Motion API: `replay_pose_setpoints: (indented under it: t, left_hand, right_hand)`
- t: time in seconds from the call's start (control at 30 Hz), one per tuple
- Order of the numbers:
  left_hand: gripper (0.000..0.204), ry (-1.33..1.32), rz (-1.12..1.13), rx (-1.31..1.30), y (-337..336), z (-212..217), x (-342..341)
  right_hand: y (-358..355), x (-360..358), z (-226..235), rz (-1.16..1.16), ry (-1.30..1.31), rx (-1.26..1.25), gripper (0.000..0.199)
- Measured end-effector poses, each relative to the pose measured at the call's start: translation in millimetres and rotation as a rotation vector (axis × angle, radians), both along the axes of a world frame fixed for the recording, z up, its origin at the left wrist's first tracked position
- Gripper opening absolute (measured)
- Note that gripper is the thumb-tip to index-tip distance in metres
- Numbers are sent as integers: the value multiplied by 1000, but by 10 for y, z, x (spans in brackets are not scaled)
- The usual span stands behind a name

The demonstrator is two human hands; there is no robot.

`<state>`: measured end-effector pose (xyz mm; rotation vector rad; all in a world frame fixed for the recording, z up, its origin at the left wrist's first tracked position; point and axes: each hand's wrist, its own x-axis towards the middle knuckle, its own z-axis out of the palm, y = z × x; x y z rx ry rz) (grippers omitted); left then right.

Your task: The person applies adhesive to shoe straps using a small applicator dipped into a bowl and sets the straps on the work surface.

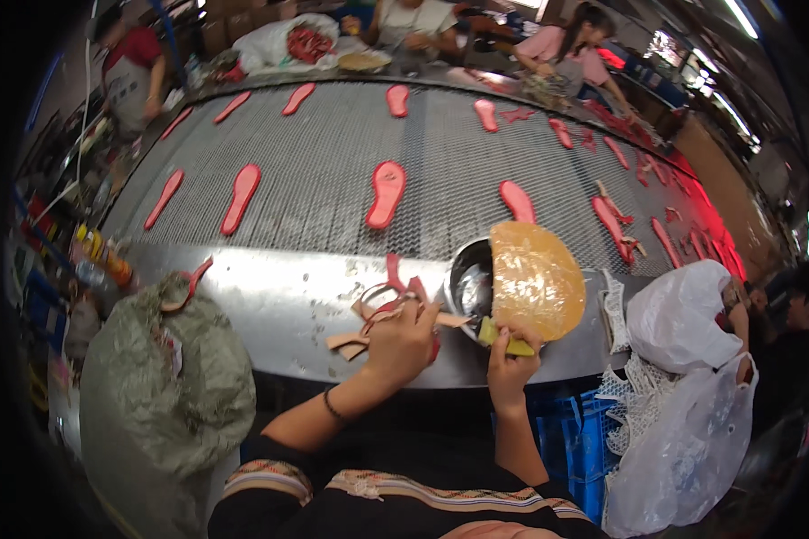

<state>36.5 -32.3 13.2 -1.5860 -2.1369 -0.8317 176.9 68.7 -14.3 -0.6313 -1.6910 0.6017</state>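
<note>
And here's the big one, the mesh conveyor belt (315, 144), sweeping from ten o'clock through twelve to two. Along its near edge runs the metal ledge (279, 314), shiny and scuffed. A worker in pink (571, 63) leans in beyond the belt at one o'clock. Over at eight o'clock, a crumpled green sack (166, 395) bulges, and at four a clear plastic bag (683, 458) sags below a white plastic bag (679, 314) at three. Between four and five, a blue crate (575, 440) sits under the ledge. Close by at three, the round bowl (466, 283) rests at the ledge, a yellow sheet (537, 280) covering its right part. Up on the mesh, pink shoe soles lie in rows, one large sole (388, 195) at twelve. Now the hands, at six and four! The left hand (403, 341) has its fingers curled closed, pinching a bunch of red straps (394, 271) just left of the bowl, beige ends poking out both sides. The right hand (512, 346) wraps firmly round a yellow handle (489, 332) right against the bowl's near side; its working end is too blurred to tell. And smallest, a dark bracelet (332, 403) circles the left wrist.
</note>
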Motion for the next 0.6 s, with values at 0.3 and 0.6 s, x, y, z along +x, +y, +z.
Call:
replay_pose_setpoints:
  t: [0.3,0.6]
  left_hand:
    - [31,-63,-991,348,823,1198,132]
    - [52,-216,-532,413,1163,1010,22]
  right_hand:
    - [81,146,-244,20,49,-148,14]
    - [-109,171,58,184,203,-382,16]
